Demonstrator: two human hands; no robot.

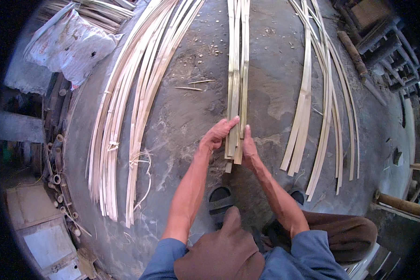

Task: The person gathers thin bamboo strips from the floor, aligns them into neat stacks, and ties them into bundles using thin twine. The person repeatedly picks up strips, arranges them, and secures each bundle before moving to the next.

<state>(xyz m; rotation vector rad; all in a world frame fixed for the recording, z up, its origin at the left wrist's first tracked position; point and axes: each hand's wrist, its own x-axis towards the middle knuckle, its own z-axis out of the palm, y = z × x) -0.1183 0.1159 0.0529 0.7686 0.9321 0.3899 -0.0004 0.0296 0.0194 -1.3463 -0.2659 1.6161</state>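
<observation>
A bunch of long, thin bamboo strips (234, 88) runs away from me in the middle of the floor, its near ends uneven. My left hand (219, 132) closes round the bunch from the left, thumb lying over the top strips. On the right side, my right hand (249, 148) presses against the strips' edge near their ends, thumb pointing up along them. The fingers beneath the bunch are hidden on both hands.
Tied bundles of pale bamboo strips (112, 149) lie to the left, and loose strips (299, 126) fan out at the right. A white sack (72, 44) is at the far left. Bamboo poles (59, 186) line the left wall. Small chips litter the concrete floor (186, 116).
</observation>
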